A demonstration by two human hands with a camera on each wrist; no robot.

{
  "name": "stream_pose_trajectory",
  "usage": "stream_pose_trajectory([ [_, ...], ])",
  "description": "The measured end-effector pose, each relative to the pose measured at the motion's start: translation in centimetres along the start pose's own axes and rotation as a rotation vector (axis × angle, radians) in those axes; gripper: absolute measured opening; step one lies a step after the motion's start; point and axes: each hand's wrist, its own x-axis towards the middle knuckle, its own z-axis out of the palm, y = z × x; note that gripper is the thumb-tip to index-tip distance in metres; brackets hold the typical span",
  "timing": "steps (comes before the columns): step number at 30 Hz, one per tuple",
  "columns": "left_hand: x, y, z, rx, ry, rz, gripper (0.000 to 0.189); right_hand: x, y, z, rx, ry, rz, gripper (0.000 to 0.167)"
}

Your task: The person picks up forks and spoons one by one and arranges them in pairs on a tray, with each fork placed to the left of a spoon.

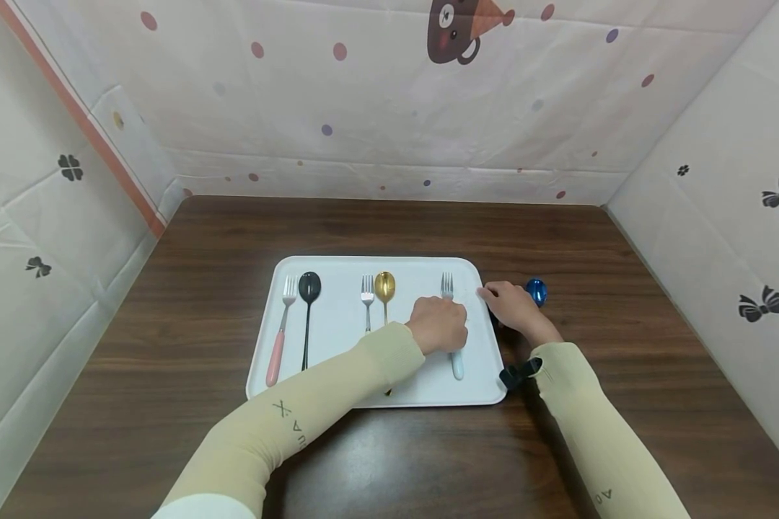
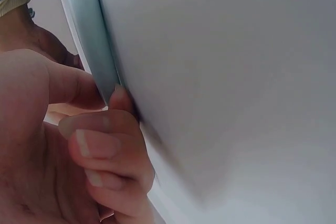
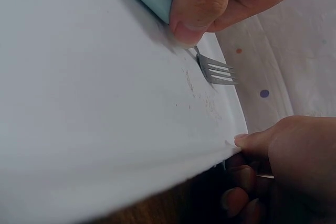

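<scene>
On the white tray (image 1: 337,324) lies a fork with a light blue handle (image 1: 457,366), tines toward the far edge. My left hand (image 1: 438,324) pinches that handle between thumb and fingers; the left wrist view shows the grip close up. Fork tines (image 3: 218,72) touch or hover just over the tray in the right wrist view; I cannot tell which. With thumb on top and fingers curled below, my right hand (image 1: 516,310) grips the tray's right rim. Behind it a shiny blue spoon bowl (image 1: 536,291) shows on the table, its handle hidden.
Also on the tray are a pink-handled fork (image 1: 276,353), a black spoon (image 1: 309,288), a small silver fork (image 1: 367,292) and a gold spoon (image 1: 384,287), partly covered by my left arm. Patterned cloth walls (image 1: 376,94) enclose the brown wooden table (image 1: 234,231).
</scene>
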Motion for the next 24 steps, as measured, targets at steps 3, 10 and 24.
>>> stream_pose_trajectory([
  [3,0.0,0.0,0.0,-0.002,0.001,0.006,0.019,0.0,0.0,0.0,0.000,0.001,0.003,0.041],
  [10,0.0,-0.1,0.0,0.005,0.000,-0.008,0.020,0.1,0.0,0.1,-0.001,-0.006,0.015,0.040],
  [24,-1.2,-0.5,-0.5,0.081,0.054,0.046,0.026,0.0,0.2,-0.1,0.005,-0.021,0.021,0.041],
])
